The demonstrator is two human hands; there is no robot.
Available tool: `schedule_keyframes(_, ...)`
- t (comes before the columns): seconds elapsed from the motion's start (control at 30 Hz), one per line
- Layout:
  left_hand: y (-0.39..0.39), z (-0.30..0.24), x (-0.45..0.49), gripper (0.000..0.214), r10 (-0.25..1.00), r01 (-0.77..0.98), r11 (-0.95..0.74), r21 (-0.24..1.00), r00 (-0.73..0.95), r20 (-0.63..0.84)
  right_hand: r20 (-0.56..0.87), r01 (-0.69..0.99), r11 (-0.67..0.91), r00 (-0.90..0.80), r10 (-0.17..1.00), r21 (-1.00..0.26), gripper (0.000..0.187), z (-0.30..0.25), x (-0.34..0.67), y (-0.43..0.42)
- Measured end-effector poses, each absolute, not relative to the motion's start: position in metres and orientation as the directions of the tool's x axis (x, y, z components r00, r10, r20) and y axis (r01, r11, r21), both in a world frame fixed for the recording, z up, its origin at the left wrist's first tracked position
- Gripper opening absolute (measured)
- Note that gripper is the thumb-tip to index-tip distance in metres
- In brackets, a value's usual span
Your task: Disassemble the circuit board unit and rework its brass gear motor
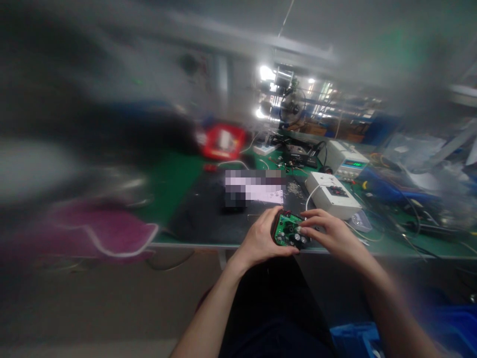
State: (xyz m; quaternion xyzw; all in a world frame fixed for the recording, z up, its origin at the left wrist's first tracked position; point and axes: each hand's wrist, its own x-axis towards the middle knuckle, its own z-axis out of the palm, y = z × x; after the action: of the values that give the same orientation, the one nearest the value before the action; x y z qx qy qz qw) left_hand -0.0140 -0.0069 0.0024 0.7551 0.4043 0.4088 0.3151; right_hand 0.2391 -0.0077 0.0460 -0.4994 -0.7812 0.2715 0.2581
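Here: two hands, left [261, 238], right [328, 231], gripping one circuit board [287, 229].

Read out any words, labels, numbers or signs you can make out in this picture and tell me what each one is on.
None can be read.
Green digits glowing on the grey bench instrument: too blurred to read.
White label on the red case: blurred.
Pale paper on the black mat: pixelated.
Small green circuit board held between the left hand and right hand: any markings are too small.
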Motion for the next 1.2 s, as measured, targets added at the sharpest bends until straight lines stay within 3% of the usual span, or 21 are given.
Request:
schedule_keyframes(0.63,-0.007,0.001,-0.013,0.108,0.866,0.354,-0.479,0.803,0.341,0.366,0.15,0.64,0.363,-0.363,0.92,-0.678,0.035,0.044,0.239,-0.008)
schedule_keyframes(0.9,-0.007,0.001,-0.014,0.108,0.87,0.36,-0.472,0.805,0.338,0.359,0.168,0.628,0.361,-0.345,0.923,-0.69,0.028,0.043,0.238,-0.01)
schedule_keyframes(1.03,-0.007,0.003,-0.014,0.107,0.879,0.369,-0.459,0.808,0.318,0.355,0.252,0.614,0.354,-0.249,0.935,-0.705,0.026,0.046,0.235,-0.024)
schedule_keyframes(1.2,-0.006,0.006,-0.013,0.103,0.888,0.374,-0.447,0.813,0.299,0.351,0.323,0.571,0.257,0.016,0.946,-0.78,0.03,0.047,0.235,-0.055)
